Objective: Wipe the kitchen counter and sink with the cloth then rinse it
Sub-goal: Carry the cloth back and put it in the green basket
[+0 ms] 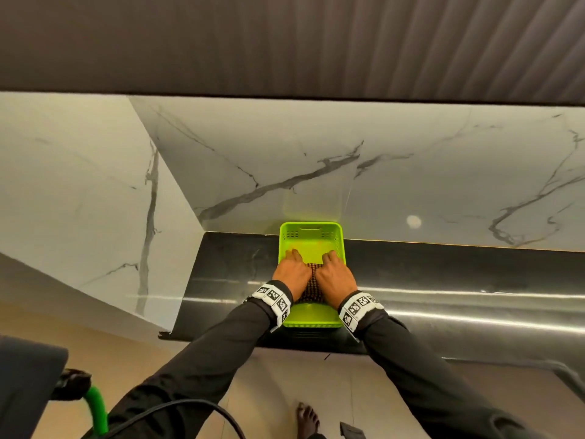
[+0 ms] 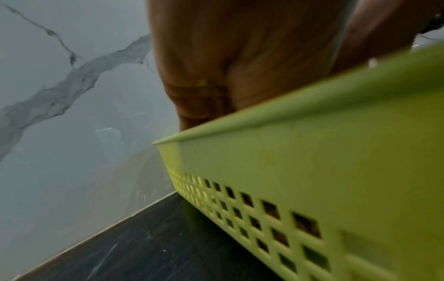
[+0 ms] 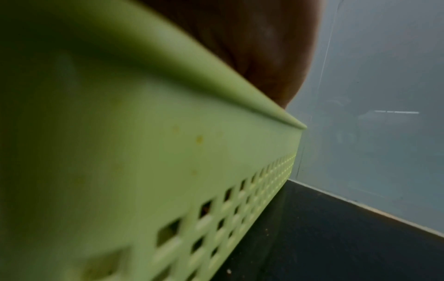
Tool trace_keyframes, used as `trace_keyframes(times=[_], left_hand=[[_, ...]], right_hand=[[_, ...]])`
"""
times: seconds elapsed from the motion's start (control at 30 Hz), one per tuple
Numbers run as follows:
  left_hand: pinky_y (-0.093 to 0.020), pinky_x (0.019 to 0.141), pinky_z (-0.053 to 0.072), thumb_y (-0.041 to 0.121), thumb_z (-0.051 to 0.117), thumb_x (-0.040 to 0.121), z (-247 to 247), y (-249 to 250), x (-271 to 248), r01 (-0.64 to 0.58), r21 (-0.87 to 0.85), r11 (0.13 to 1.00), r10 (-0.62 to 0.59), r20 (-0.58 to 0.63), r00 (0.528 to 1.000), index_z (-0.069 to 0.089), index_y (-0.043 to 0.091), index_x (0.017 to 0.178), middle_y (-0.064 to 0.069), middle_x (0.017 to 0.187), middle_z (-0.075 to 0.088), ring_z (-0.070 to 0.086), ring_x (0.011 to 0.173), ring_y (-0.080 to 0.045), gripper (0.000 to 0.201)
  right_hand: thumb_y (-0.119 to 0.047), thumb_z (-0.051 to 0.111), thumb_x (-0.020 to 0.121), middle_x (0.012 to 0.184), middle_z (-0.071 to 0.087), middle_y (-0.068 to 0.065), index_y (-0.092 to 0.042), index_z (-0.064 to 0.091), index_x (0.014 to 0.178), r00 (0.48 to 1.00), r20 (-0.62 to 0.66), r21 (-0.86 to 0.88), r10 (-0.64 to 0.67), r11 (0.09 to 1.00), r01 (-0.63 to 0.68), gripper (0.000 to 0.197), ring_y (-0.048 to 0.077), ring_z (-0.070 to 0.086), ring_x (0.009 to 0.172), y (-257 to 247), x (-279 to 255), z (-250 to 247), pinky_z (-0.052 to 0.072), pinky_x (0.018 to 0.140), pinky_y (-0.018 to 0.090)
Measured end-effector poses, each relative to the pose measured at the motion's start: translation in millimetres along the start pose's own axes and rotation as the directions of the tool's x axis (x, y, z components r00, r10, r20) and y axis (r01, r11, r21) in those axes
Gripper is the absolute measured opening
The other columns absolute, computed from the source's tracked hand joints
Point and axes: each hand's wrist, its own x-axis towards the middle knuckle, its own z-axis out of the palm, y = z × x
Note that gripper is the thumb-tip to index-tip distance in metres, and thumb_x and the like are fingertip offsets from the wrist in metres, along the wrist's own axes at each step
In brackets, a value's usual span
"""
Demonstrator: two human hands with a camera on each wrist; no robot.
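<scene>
While both hands are down inside the basket, the following holds:

Cloth: dark checked cloth (image 1: 312, 282) lies on the floor of the lime-green plastic basket (image 1: 311, 229), bunched between the two hands.
Cloth long axis: runs near-to-far, along the basket's length, from the wrists toward the backsplash.
Left hand: left hand (image 1: 292, 271) palm down on the cloth's left edge, fingers extended forward and flat; not seen curled round anything. Judged pressing, not gripping.
Right hand: right hand (image 1: 335, 274) mirrors it on the cloth's right edge, fingers likewise forward. Fingertips hidden behind the basket wall in both wrist views.
Nearer hand: neither; the cloth sits directly under and between both, touching each.
Basket position: on the black counter (image 1: 443, 274), far end touching or just beside the marble backsplash (image 1: 411, 172).
Sink: not in view.
Step, judged: gathering the cloth before lifting it out; wiping not yet begun.
Next move calls for: fingers closing inward toward the centre line, then a lift clear of the rim.
</scene>
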Motion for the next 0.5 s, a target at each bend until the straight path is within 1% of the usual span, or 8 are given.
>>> trace_keyframes(times=[0.03, 0.07, 0.13, 0.2, 0.27, 0.33, 0.37, 0.5], left_hand=[[-0.058, 0.121, 0.027, 0.021, 0.040, 0.107, 2, 0, 2, 0.002, 0.081, 0.997, -0.003, 0.006, 1.000, 0.066, 0.008, 0.130, -0.035, 0.154, 0.040, 0.026, 0.150, -0.050, 0.037], [-0.063, 0.124, 0.012, 0.027, 0.042, 0.106, 4, 0, 4, -0.011, 0.140, 0.990, 0.012, -0.001, 1.000, 0.070, 0.012, 0.125, -0.033, 0.154, 0.042, 0.014, 0.154, -0.052, 0.037], [-0.067, 0.123, -0.005, 0.030, 0.046, 0.104, 7, -2, 5, -0.043, 0.199, 0.979, 0.042, 0.009, 0.999, 0.075, 0.020, 0.113, -0.019, 0.135, 0.066, 0.015, 0.154, -0.050, 0.033], [-0.068, 0.122, -0.006, 0.030, 0.048, 0.102, 6, -1, 3, -0.054, 0.176, 0.983, 0.049, 0.034, 0.998, 0.075, 0.023, 0.109, -0.005, 0.115, 0.076, 0.026, 0.151, -0.046, 0.029], [-0.069, 0.121, -0.005, 0.030, 0.049, 0.102, 2, -1, 1, -0.042, 0.111, 0.993, 0.036, 0.062, 0.997, 0.074, 0.023, 0.113, -0.003, 0.110, 0.077, 0.035, 0.147, -0.043, 0.029], [-0.073, 0.119, -0.006, 0.030, 0.050, 0.101, 5, -3, 6, -0.030, 0.033, 0.999, 0.029, 0.046, 0.999, 0.073, 0.023, 0.116, -0.003, 0.110, 0.076, 0.038, 0.145, -0.042, 0.028], [-0.075, 0.118, -0.007, 0.030, 0.051, 0.101, 4, -5, 5, -0.038, 0.017, 0.999, 0.037, 0.029, 0.999, 0.071, 0.022, 0.119, -0.004, 0.115, 0.075, 0.035, 0.146, -0.043, 0.028], [-0.081, 0.112, -0.009, 0.026, 0.056, 0.100, -1, -2, -10, -0.064, 0.012, 0.998, 0.062, 0.130, 0.990, 0.055, 0.011, 0.139, -0.012, 0.147, 0.054, 0.011, 0.156, -0.046, 0.041]], right_hand=[[-0.019, 0.089, 0.064, 0.074, 0.065, 0.014, -0.011, 0.071, 0.063, 1.000, -0.024, -0.040, 0.002, 0.999, -0.003, 0.020, 0.034, 0.061, 0.084, 2, 4, 4, 0.054, 0.069, 0.040], [-0.023, 0.085, 0.069, 0.075, 0.068, 0.013, -0.013, 0.072, 0.065, 1.000, 0.000, -0.102, 0.001, 0.995, -0.001, 0.017, 0.033, 0.061, 0.088, 3, 5, 3, 0.052, 0.077, 0.041], [-0.024, 0.061, 0.092, 0.090, 0.074, 0.011, -0.014, 0.074, 0.085, 1.000, 0.009, -0.162, -0.025, 0.987, 0.026, 0.017, 0.033, 0.057, 0.108, 2, 1, 2, 0.041, 0.098, 0.042], [-0.021, 0.052, 0.096, 0.092, 0.075, 0.010, -0.014, 0.074, 0.091, 0.998, -0.038, -0.152, -0.051, 0.987, 0.045, 0.023, 0.033, 0.057, 0.113, 5, 0, 6, 0.034, 0.106, 0.042], [-0.022, 0.064, 0.088, 0.077, 0.074, 0.007, -0.015, 0.074, 0.078, 0.999, -0.022, -0.194, -0.042, 0.980, 0.037, 0.016, 0.033, 0.063, 0.101, 4, -4, 4, 0.039, 0.106, 0.045], [-0.026, 0.080, 0.071, 0.057, 0.067, 0.003, -0.016, 0.070, 0.059, 0.996, -0.074, -0.201, -0.041, 0.979, 0.026, 0.019, 0.031, 0.067, 0.081, 9, 1, 10, 0.049, 0.097, 0.045], [-0.027, 0.081, 0.069, 0.056, 0.066, 0.002, -0.016, 0.070, 0.058, 0.992, -0.108, -0.230, -0.061, 0.973, 0.035, 0.019, 0.030, 0.067, 0.080, 10, -1, 16, 0.049, 0.096, 0.045], [-0.031, 0.067, 0.086, 0.078, 0.074, 0.004, -0.018, 0.075, 0.077, 0.981, -0.165, -0.271, -0.098, 0.961, 0.051, 0.018, 0.034, 0.062, 0.105, 10, -12, 23, 0.041, 0.109, 0.053]])
